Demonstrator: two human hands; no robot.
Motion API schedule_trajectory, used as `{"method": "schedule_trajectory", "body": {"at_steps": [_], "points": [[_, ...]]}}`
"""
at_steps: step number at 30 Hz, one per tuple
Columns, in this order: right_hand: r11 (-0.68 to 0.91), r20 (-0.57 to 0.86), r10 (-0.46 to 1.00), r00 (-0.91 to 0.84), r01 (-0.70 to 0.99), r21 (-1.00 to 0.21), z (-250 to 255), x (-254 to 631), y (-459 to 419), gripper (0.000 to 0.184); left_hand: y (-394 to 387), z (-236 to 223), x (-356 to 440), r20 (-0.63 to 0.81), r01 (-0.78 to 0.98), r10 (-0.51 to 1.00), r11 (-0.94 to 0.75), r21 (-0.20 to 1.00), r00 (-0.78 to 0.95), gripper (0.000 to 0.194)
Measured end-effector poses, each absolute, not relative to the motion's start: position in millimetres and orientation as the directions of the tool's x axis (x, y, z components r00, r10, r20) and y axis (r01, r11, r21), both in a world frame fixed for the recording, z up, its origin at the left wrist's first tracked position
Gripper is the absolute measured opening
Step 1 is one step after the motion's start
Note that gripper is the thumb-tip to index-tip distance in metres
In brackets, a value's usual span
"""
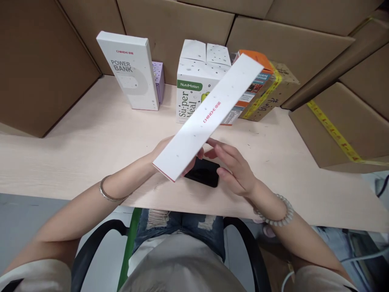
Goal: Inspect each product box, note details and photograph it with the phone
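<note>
My left hand (162,148) is closed around a long, narrow white box (209,113) with red lettering and a red edge at its lower end. Most of that hand is hidden behind the box, and a few fingertips show past its right edge. The box is held slanted above the table, its upper end toward the right. My right hand (237,168) is open beside it, fingers apart and close to the box's edge; whether they touch it is unclear. A black phone (205,172) lies flat on the table under the box, partly covered.
On the pale table (75,162) stand a white power bank box (133,81), a small purple box (159,81), a white Su-per Meal carton (190,71), an orange box (255,59) and a taped brown box (270,91). Cardboard boxes (152,24) wall the back and sides.
</note>
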State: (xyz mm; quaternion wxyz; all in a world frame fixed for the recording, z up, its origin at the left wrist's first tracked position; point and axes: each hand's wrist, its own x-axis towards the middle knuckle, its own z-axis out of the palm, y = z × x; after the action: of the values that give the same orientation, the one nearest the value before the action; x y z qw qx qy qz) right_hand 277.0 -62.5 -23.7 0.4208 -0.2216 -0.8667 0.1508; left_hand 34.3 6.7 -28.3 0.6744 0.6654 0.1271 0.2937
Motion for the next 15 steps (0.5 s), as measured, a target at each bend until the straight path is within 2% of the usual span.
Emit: {"method": "schedule_trajectory", "body": {"at_steps": [2, 3, 6, 9, 11, 12, 14, 15], "points": [[0.885, 0.678, 0.464, -0.57, 0.263, -0.385, -22, 276, -60, 0.076, 7, -29, 34, 0.171, -0.301, 0.421, 0.264, 0.916, 0.891, 0.063], [0.898, 0.69, 0.439, -0.575, 0.259, -0.356, -21, 276, -59, 0.075, 7, -29, 34, 0.177, -0.319, 0.405, 0.317, 0.893, 0.897, 0.062], [0.911, 0.725, 0.407, -0.556, 0.304, -0.278, -17, 275, -60, 0.066, 5, -21, 32, 0.24, -0.374, 0.395, 0.307, 0.875, 0.886, 0.061], [0.875, 0.797, 0.418, -0.436, 0.427, -0.226, -14, 278, -63, 0.042, 1, -9, 29, 0.271, -0.422, 0.416, 0.33, 0.845, 0.868, 0.054], [0.795, 0.779, 0.509, -0.366, 0.547, -0.263, -13, 282, -63, 0.026, 0, -4, 26, 0.224, -0.419, 0.46, 0.384, 0.823, 0.86, 0.051], [0.721, 0.726, 0.595, -0.344, 0.628, -0.294, -13, 284, -63, 0.024, 0, -2, 25, 0.196, -0.407, 0.467, 0.409, 0.817, 0.862, 0.053], [0.491, 0.537, 0.796, -0.278, 0.816, -0.306, -11, 287, -60, 0.028, 0, 0, 24, 0.173, -0.383, 0.446, 0.438, 0.813, 0.878, 0.06], [0.357, 0.419, 0.88, -0.226, 0.895, -0.266, -9, 288, -57, 0.032, 0, 0, 24, 0.18, -0.384, 0.438, 0.44, 0.812, 0.881, 0.062]]}}
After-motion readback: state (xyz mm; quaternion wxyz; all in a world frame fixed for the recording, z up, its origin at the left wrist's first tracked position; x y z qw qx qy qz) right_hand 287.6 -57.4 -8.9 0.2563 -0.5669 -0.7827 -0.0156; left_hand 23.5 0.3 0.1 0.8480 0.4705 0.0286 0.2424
